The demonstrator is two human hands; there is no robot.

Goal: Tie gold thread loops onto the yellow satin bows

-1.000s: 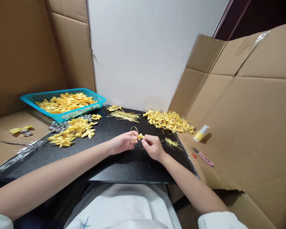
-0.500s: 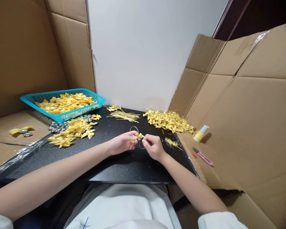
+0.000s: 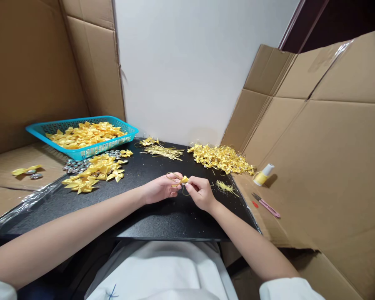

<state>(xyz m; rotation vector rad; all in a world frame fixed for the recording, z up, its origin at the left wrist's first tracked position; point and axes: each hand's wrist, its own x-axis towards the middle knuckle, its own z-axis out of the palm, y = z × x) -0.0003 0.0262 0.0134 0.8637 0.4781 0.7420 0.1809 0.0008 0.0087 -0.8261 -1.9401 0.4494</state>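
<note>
Between my two hands, over the middle of the black table [image 3: 137, 216], is a small yellow ribbon bow [image 3: 184, 179] with a thin gold cord loop [image 3: 171, 175]. My left hand [image 3: 162, 188] pinches the bow and cord from the left, its lower fingers curled. From the right, my right hand [image 3: 200, 192] is closed with thumb and forefinger at the bow's edge. A strand of cord hangs below the bow, and part of the bow is hidden by the fingertips.
At the left stands a blue basket [image 3: 81, 154] of yellow bows, with loose bows [image 3: 103, 166] and silver beads [image 3: 76, 166] before it. Gold cords [image 3: 164, 152] lie behind my hands. Finished-looking bows [image 3: 221, 159], a thread spool [image 3: 264, 176] and pink snips [image 3: 268, 208] are to the right.
The cord loop has tipped down from upright to nearly flat over my left fingers. The bow has turned slightly, while both hands stay in almost the same place.
</note>
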